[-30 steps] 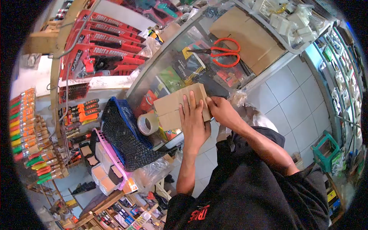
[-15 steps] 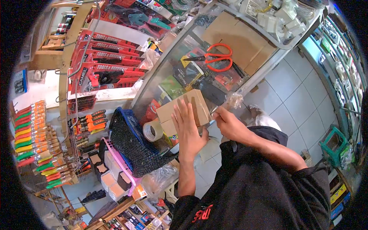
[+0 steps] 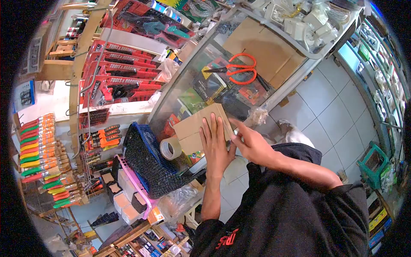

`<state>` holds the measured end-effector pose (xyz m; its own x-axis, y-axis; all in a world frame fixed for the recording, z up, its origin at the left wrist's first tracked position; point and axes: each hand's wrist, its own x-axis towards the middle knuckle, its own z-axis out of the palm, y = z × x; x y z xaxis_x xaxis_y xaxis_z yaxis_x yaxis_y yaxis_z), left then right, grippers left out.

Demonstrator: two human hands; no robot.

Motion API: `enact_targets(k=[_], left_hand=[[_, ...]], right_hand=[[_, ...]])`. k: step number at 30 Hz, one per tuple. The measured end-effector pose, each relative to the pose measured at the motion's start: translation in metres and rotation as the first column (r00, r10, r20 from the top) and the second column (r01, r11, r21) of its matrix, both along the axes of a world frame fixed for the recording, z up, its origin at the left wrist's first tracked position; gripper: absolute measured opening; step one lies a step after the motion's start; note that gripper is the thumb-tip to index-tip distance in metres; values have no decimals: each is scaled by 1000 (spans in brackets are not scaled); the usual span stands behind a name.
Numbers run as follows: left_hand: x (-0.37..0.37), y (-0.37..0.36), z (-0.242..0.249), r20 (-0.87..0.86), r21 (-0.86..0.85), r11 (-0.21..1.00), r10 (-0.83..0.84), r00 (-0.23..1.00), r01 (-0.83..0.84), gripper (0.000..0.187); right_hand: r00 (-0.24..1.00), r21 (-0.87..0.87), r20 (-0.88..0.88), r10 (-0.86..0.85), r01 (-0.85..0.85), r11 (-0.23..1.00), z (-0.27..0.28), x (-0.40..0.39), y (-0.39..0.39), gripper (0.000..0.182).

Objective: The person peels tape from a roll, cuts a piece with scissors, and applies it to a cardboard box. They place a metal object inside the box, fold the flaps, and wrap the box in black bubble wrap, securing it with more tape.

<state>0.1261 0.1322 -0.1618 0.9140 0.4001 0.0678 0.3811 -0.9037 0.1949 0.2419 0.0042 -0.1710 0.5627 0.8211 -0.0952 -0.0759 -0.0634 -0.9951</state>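
A small brown cardboard box point(image 3: 188, 129) rests on the glass-topped counter point(image 3: 182, 81). My left hand point(image 3: 217, 153) lies flat across its top with the fingers stretched out. At the box's right edge is my right hand point(image 3: 253, 147), its index finger extended against the side and its thumb apart; the other fingers are partly hidden. A roll of packing tape point(image 3: 170, 148) stands on edge just left of the box. Further back on the glass lie scissors with orange handles point(image 3: 242, 68), blades pointing left.
A blue basket point(image 3: 143, 132) with black mesh and a pink basket point(image 3: 136, 184) sit at the counter's left. Red tool packs point(image 3: 128, 68) and colourful-handled brushes point(image 3: 40, 145) hang beyond. Flattened cardboard point(image 3: 265, 51) covers the far right of the glass. Tiled floor point(image 3: 334, 98) lies to the right.
My right hand has gone from closed fingers beside the box to an extended index finger at its edge. My left hand has shifted right on the top, and the box has turned slightly.
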Motion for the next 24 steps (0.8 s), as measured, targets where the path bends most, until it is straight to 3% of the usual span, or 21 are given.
enact_targets(k=[3, 6, 12, 15, 16, 18, 21, 24], left_hand=[[-1, 1, -4, 26, -14, 1000, 9, 1000, -8, 92], [-3, 4, -8, 58, -9, 1000, -12, 998, 12, 89], [-2, 7, -1, 5, -26, 999, -30, 1000, 30, 84], [0, 6, 2, -46, -10, 1000, -11, 999, 10, 82], [3, 7, 0, -55, 0, 1000, -6, 998, 6, 81], [2, 7, -4, 26, -16, 1000, -14, 1000, 15, 85], [5, 9, 2, 71, -114, 993, 15, 997, -7, 86], [0, 10, 2, 71, -143, 990, 8, 997, 2, 84]], right_hand=[[979, 105, 206, -2, -20, 994, -14, -5, 14, 56], [983, -56, 155, 102, -95, 994, -11, -7, 13, 57], [975, -201, 153, 161, -129, 971, -6, 1, 14, 59], [970, -224, 125, 208, -177, 958, -7, 9, 14, 60], [959, -232, 192, 206, -160, 960, -10, 13, 16, 61], [928, -254, 302, 217, -141, 957, -16, 9, 15, 61], [937, -302, 256, 239, -158, 940, -11, 9, 18, 63], [949, -221, 300, 102, -35, 975, -11, -1, 17, 61]])
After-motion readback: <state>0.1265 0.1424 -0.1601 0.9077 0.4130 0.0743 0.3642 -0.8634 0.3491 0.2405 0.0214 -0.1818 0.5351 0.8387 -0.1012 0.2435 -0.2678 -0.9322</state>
